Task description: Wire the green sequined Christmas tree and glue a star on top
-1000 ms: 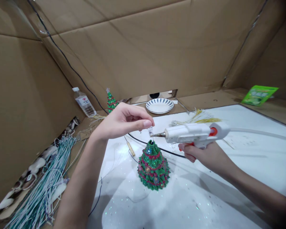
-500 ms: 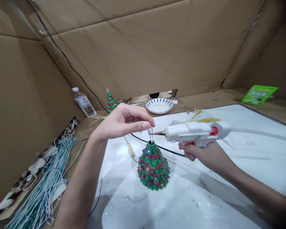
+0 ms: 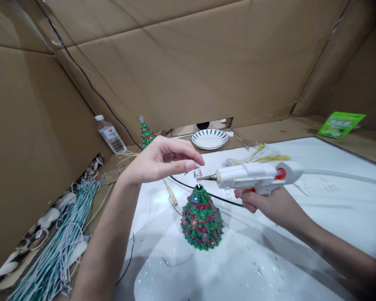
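Between the thumb and fingers of my left hand (image 3: 167, 161) is a small clear, star-like piece (image 3: 197, 172), held just above the top of a green miniature Christmas tree (image 3: 202, 221). The tree stands upright on the white board, with red garlands and coloured baubles, and a short white bit shows at its open tip. My right hand (image 3: 260, 200) grips a white hot glue gun (image 3: 249, 174) by its handle, fingers at the red trigger. Its metal nozzle points left and sits at the lower side of the clear piece; whether they touch I cannot tell.
Behind my left hand stands a second small tree (image 3: 146, 133), with a water bottle (image 3: 111, 134) further left. A striped plate (image 3: 209, 140), yellow and white wires (image 3: 260, 155) and a green pouch (image 3: 341, 124) lie at the back. Bundled teal and white wires (image 3: 65, 238) fill the left side.
The glue gun's nozzle has dropped slightly at the clear piece, which looks a little turned in my left fingers. The tree and both arms stay nearly where they were.
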Tool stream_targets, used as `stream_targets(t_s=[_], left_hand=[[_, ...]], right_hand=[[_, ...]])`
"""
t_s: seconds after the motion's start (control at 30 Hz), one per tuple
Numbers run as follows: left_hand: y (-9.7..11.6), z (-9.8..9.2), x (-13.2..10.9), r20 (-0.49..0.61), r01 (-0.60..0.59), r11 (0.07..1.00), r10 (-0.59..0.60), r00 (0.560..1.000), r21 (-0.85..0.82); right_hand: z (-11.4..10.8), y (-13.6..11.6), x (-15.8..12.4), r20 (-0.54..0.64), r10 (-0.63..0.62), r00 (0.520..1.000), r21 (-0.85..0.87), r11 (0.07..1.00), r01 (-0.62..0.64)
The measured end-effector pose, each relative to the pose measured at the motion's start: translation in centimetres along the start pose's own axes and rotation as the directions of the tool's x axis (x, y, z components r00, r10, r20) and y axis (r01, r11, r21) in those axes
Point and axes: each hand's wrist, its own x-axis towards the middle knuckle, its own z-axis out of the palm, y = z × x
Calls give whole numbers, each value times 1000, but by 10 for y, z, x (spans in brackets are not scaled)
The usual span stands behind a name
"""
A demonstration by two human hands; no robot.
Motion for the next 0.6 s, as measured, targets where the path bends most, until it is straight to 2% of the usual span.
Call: stream_targets(t_s=[0.17,0.43,0.6], left_hand=[[0,0,-1,11,-23,1000,23,1000,-14],[3,0,-1,7,-18,1000,18,1000,-26],[2,0,-2,6,-15,999,16,1000,-30]], right_hand=[[-2,-2,-1,-20,-5,1000,-19,1000,5],[0,-4,-1,33,1,999,-25,1000,0],[-1,-1,-1,2,-5,1000,-7,1000,5]])
